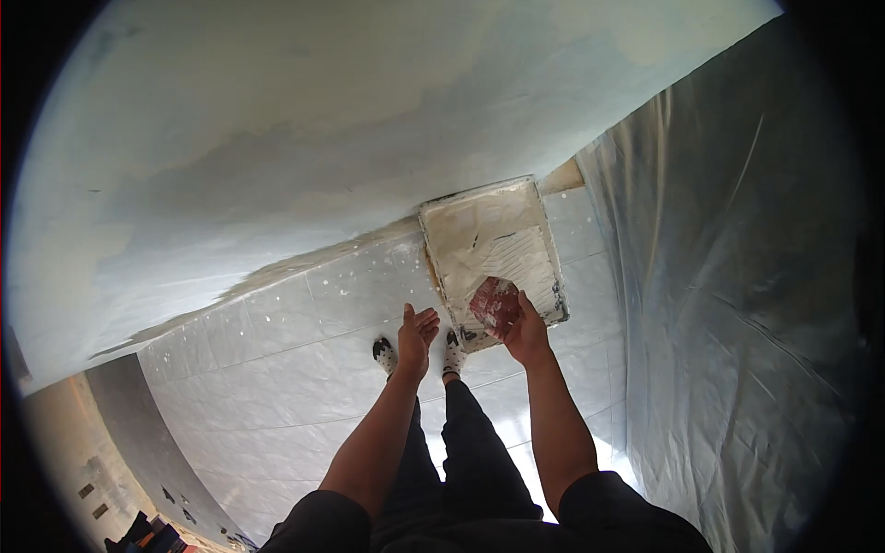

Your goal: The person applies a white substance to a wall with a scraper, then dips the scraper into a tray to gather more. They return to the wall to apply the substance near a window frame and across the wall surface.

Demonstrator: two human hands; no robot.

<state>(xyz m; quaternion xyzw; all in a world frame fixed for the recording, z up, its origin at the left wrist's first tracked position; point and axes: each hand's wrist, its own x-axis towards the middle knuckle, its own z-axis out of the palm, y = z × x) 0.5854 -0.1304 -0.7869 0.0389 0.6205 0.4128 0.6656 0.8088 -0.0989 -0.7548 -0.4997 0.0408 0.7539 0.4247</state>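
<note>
My right hand (527,334) grips a reddish piece of sandpaper (495,302), smeared with white, between the thumb and fingers. Behind it, lower down, a paint tray (479,217) coated in dried off-white paint lies on the floor against the wall, its ribbed slope partly hidden by the sandpaper. My left hand (418,339) holds nothing; its fingers are stretched out and the thumb points up. It hangs in the air to the left of the tray, above my feet.
A wall (304,138) with patchy pale paint rises ahead. Clear plastic sheeting (728,276) hangs on the right. White specks dot the grey tiled floor (277,369). My spotted shoes (385,355) stand close to the tray. Dark items (152,536) lie at the lower left.
</note>
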